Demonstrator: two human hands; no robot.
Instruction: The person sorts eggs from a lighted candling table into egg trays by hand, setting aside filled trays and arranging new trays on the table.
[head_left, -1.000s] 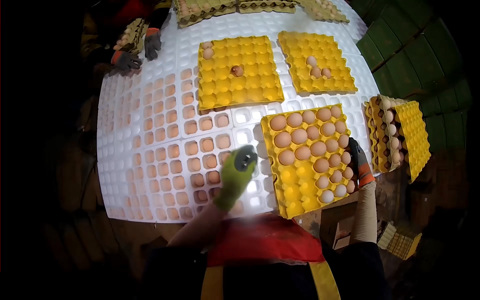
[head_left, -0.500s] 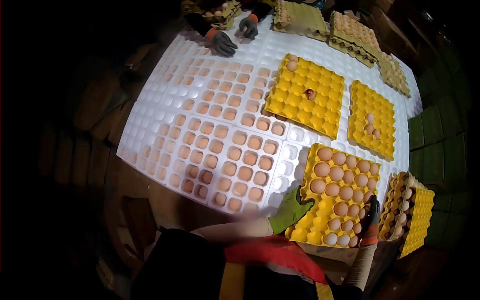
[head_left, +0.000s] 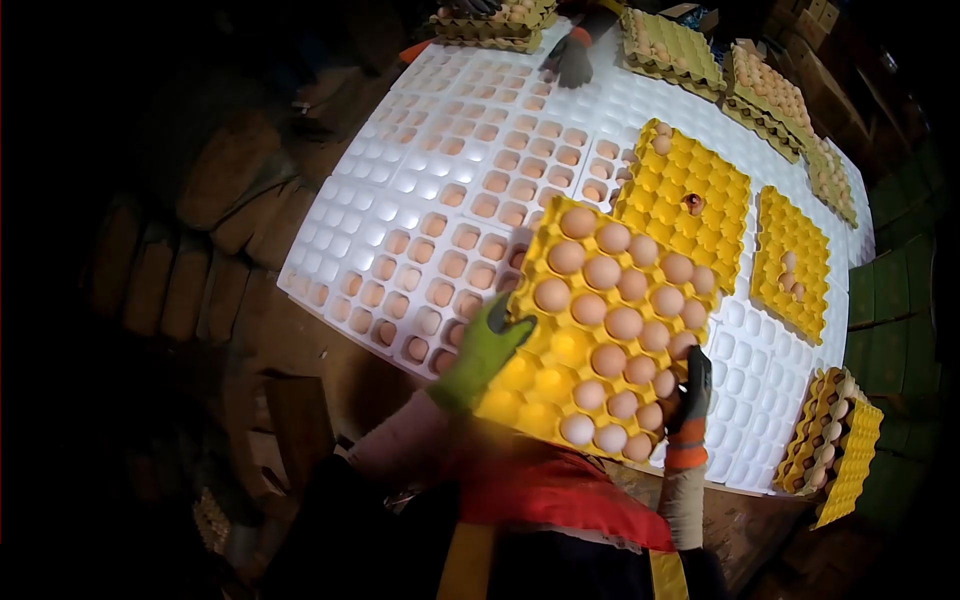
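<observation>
My left hand [head_left: 488, 352], in a green and dark glove, grips the left edge of a yellow egg tray [head_left: 512, 374]. My right hand [head_left: 692, 392], in a dark glove with an orange cuff, grips the opposite edge; its far fingers are partly hidden. Brown eggs [head_left: 624, 323] fill most of this tray, while several cups at its left front are bare. The tray is held above white foam trays [head_left: 740, 372] and covers part of them. Eggs sit in many of the foam cups to the left.
Behind lies a yellow tray [head_left: 668, 185] with a dark, broken-looking egg [head_left: 694, 204]. Another yellow tray [head_left: 808, 250] holds a few eggs. Cardboard egg trays [head_left: 768, 90] line the far edge. Stacked trays [head_left: 840, 455] stand at right. A co-worker's gloved hand [head_left: 572, 62] is across the table.
Both my hands have moved the egg tray up and leftward over the foam trays, uncovering foam cups at the right. The view has shifted left. One of the co-worker's hands has drawn back.
</observation>
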